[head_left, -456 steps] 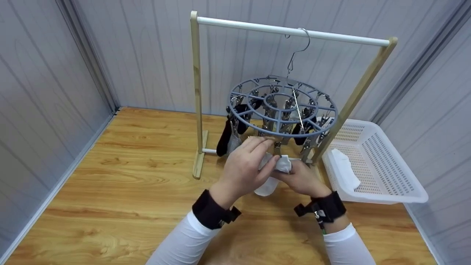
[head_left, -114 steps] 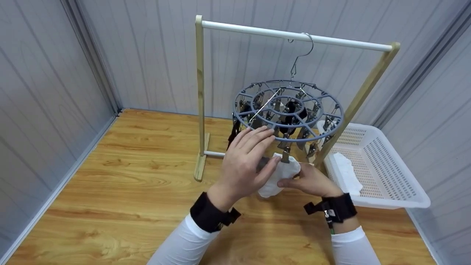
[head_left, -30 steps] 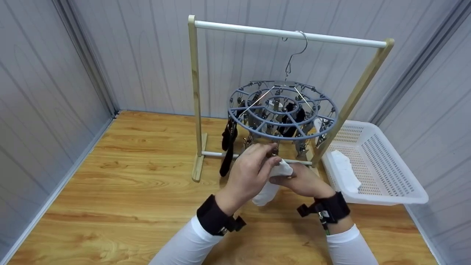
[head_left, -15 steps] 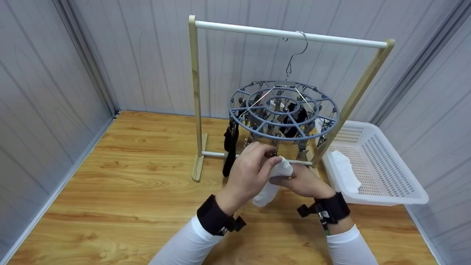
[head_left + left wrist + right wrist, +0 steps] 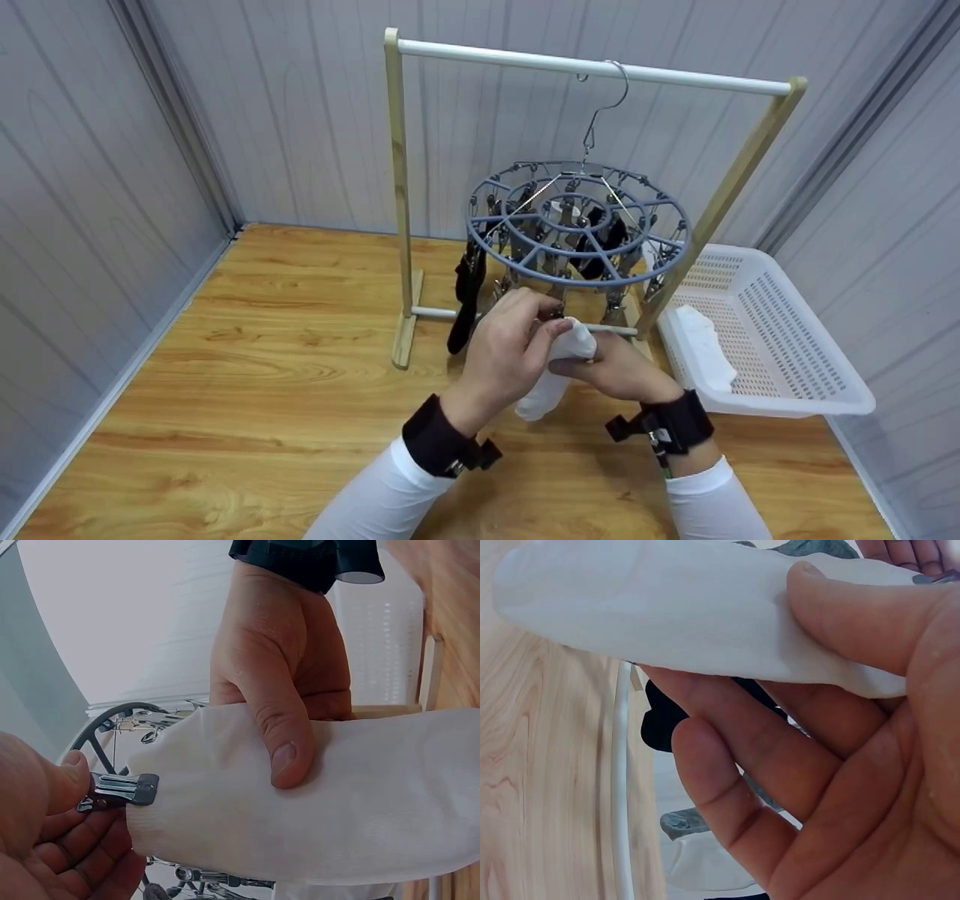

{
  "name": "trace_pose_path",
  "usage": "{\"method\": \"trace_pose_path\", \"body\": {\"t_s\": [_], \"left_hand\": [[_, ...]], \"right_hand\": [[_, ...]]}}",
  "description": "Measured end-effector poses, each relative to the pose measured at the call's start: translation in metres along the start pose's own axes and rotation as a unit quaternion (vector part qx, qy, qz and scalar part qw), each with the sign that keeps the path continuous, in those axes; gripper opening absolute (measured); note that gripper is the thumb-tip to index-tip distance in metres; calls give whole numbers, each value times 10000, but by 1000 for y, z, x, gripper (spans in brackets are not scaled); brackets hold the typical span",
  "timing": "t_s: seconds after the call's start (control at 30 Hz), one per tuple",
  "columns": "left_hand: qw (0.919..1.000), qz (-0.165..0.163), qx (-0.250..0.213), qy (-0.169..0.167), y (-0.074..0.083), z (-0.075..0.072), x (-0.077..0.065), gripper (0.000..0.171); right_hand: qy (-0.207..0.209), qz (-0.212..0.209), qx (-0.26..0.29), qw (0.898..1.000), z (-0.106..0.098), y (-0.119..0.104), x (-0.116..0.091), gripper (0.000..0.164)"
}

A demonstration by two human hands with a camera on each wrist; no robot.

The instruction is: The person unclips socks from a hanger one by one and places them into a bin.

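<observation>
In the head view a white sock (image 5: 541, 397) hangs below the front of a round grey clip hanger (image 5: 577, 283). My left hand (image 5: 504, 349) pinches a metal clip (image 5: 126, 789) between thumb and fingers. The clip's tip lies over the sock's edge, plainly seen in the left wrist view. My right hand (image 5: 622, 367) grips the sock near that end. Its thumb presses on top and the other fingers lie underneath, as the right wrist view shows. The sock's other end extends past my fingers.
The hanger hooks onto the white bar (image 5: 517, 56) of a wooden stand. Dark socks (image 5: 466, 300) hang from other clips. At the right stands a white perforated basket (image 5: 855, 394) with a white cloth item (image 5: 701, 349) in it.
Since 3.8 s ago the hanger has turned, and my left hand has gone from outstretched fingers to pinching the clip. Over the last second both hands stay nearly still.
</observation>
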State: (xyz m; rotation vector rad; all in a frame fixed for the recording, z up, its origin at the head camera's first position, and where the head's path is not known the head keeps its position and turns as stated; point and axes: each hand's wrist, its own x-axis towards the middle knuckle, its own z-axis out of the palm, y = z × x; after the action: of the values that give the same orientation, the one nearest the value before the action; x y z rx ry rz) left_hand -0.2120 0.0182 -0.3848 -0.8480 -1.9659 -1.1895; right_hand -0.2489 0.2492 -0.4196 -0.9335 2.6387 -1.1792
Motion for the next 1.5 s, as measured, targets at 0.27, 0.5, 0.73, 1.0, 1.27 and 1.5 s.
{"method": "trace_pose_path", "body": {"t_s": [0.27, 0.5, 0.73, 1.0, 1.27, 1.5], "left_hand": [[9999, -86, -94, 57, 2, -1, 1, 11], [9999, -72, -143, 43, 1, -2, 0, 11], [9999, 4, -96, 55, 1, -2, 1, 13], [9999, 54, -111, 105, 2, -3, 2, 12], [9999, 20, -49, 106, 2, -3, 2, 13], [9999, -30, -28, 152, 2, -2, 1, 12]], "right_hand": [[-84, -40, 66, 9999, -1, -1, 0, 35], [-63, -131, -18, 9999, -1, 0, 2, 35], [-81, -29, -141, 9999, -2, 1, 1, 36], [-48, 18, -206, 9998, -3, 4, -1, 33], [-167, -372, -176, 9990, -4, 10, 2, 11], [-279, -321, -170, 9989, -7, 7, 4, 21]]}}
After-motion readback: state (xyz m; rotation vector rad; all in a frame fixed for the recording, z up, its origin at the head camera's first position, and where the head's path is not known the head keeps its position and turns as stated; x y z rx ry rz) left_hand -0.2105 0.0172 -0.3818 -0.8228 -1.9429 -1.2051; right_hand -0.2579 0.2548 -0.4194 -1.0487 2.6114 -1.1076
